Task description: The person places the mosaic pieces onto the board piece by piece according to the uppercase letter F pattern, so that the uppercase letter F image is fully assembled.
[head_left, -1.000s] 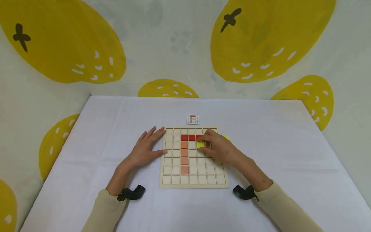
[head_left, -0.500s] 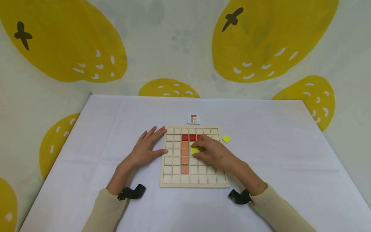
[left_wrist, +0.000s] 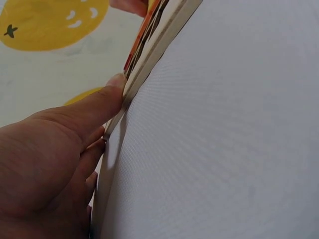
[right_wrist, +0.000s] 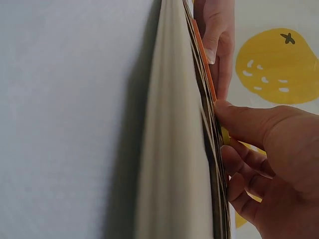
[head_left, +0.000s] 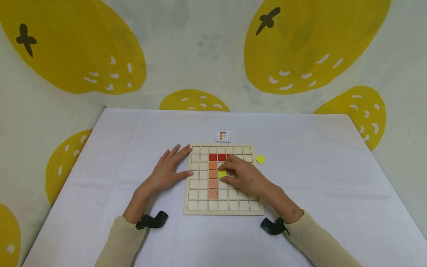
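A light wooden grid board point(head_left: 223, 213) lies flat on the table. Along its left edge rests my left hand point(head_left: 166, 170), fingers spread and straight; in the left wrist view its thumb point(left_wrist: 94, 109) touches the board's side. My right hand point(head_left: 247, 177) pinches a yellow square tile point(head_left: 222, 174) between thumb and fingers, at the cell right of the orange column. Several orange tiles point(head_left: 212, 184) form that column. Red tiles point(head_left: 221, 157) make a row at its top, the rightmost partly hidden by my right hand. In the right wrist view the yellow tile point(right_wrist: 226, 135) is at the board's surface.
Another yellow tile point(head_left: 260, 159) lies on the white tablecloth point(head_left: 317, 155), just off the board's right edge. Behind the board is a small card point(head_left: 222, 136) printed with a coloured grid pattern. A fabric wall with yellow fruit shapes stands at the back.
My right hand has carried the yellow tile left and nearer to me, from below the rightmost red tile to beside the orange column. The left hand stays at the board's edge.
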A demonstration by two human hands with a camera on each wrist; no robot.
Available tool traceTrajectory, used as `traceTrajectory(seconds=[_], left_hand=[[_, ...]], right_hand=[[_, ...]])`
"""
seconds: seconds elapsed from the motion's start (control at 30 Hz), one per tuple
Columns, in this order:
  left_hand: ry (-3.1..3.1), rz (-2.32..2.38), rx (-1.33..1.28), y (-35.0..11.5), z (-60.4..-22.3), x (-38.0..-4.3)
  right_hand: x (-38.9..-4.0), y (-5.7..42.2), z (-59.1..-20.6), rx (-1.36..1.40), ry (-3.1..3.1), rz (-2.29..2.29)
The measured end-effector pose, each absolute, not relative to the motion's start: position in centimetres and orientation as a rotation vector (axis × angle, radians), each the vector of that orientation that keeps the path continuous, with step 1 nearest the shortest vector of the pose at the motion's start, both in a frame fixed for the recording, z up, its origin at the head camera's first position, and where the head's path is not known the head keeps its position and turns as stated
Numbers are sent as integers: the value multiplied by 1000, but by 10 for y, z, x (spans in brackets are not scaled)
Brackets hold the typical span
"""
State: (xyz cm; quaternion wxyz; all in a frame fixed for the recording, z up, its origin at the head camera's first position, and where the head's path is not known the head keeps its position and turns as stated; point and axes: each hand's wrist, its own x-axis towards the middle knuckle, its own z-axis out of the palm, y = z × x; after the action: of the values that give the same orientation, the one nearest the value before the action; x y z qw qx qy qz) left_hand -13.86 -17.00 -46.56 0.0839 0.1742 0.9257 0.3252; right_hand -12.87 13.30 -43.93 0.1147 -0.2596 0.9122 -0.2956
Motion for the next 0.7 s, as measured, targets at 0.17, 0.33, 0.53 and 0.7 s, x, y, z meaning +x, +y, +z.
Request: traceTrajectory(seconds=[0.17,0.33,0.53,0.7], left_hand=[[2754,967,503,-170,-465,-138],[2763,971,513,-170,-465,-139],[2773,974,515,-169,-464,-139],[2775,970,513,-169,-464,-140]], right_hand=[[-129,131,-440,-738,2676,-882],[-130,132,-440,-713,2658,-897],[-137,140,-433,-683,2607,-987],[-146,156,-425,-619,2622,-1009]])
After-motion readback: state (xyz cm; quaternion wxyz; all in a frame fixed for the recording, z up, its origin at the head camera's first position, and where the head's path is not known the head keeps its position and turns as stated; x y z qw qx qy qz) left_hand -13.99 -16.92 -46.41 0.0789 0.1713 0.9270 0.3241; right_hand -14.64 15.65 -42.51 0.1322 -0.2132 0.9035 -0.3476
